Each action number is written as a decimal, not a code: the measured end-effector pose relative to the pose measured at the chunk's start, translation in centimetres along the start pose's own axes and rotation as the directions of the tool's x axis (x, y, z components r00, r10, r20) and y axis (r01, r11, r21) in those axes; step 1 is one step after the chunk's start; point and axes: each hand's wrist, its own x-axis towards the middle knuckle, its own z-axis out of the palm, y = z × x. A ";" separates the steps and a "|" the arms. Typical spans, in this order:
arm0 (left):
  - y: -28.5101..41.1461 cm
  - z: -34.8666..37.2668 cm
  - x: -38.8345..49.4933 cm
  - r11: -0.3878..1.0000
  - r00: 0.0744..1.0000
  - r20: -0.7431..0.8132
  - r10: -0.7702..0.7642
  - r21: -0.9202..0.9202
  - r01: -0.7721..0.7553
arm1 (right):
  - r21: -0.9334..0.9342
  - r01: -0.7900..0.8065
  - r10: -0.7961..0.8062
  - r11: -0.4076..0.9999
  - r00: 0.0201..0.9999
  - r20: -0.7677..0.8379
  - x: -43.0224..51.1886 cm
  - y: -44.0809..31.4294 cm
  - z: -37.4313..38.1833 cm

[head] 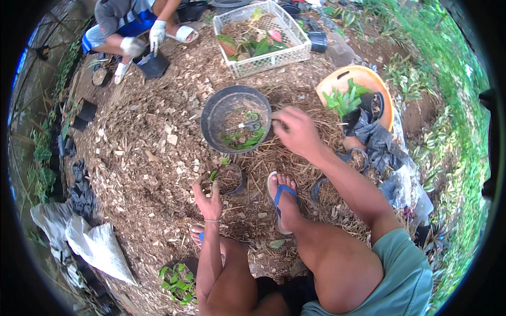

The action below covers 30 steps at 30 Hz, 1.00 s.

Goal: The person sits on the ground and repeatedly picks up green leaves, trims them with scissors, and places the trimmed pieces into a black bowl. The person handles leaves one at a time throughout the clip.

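Observation:
A small green cutting [214, 174] rises from the fingertips of my left hand [208, 200], which is low over the ground. Just right of these fingers is a dark plastic planting bag [239, 182] with brown filling, partly hidden. My right hand [297, 132] has its fingers curled beside the right rim of a round black basin [209, 132]; whether anything is in them I cannot tell. Inside the basin lie scissors [251, 125] with dark handles, cut green leaves [253, 139] and brown bits.
A white plastic crate [272, 65] holds leafy plants. An orange tub [322, 85] with leaves and dark pots stands right. At upper left, a person in gloves [157, 33] handles a black pot [153, 66]. White sacking [97, 249] and a leafy plant [178, 283] are at lower left.

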 end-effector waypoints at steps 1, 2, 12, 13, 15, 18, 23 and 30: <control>0.0 -0.1 -0.1 1.000 1.000 -0.002 -0.007 -0.018 0.007 | 0.011 -0.003 0.002 1.000 0.995 0.102 0.8 -0.7 1.8; -0.1 -0.1 -0.2 1.000 1.000 -0.002 0.011 0.021 -0.011 | -0.031 0.041 -0.033 0.999 0.974 0.224 2.2 -1.2 4.2; -0.6 -1.0 -0.5 0.999 0.998 -0.051 -0.034 -0.006 0.034 | -0.209 0.037 0.156 0.977 0.547 0.823 7.1 -1.5 19.4; -0.6 -0.9 -0.5 0.999 0.997 -0.061 -0.048 -0.023 0.047 | -0.229 0.007 0.189 0.974 0.540 0.820 7.0 -1.3 19.9; -0.6 -1.0 -0.4 0.999 0.997 -0.067 -0.033 -0.011 0.033 | -0.244 0.055 0.183 0.968 0.512 0.839 6.6 -0.8 20.6; -0.4 -1.0 -0.5 0.999 0.997 -0.063 -0.039 -0.032 0.037 | -0.237 0.079 0.174 0.968 0.464 0.869 6.4 0.3 20.9; 0.1 -1.2 -0.6 0.999 0.998 -0.056 -0.018 -0.032 0.016 | -0.194 0.132 0.109 0.972 0.478 0.872 5.3 0.7 19.9; -0.1 -1.8 -0.8 0.998 0.996 -0.087 -0.027 -0.056 0.023 | -0.217 0.109 0.143 0.970 0.466 0.873 5.6 -1.2 18.3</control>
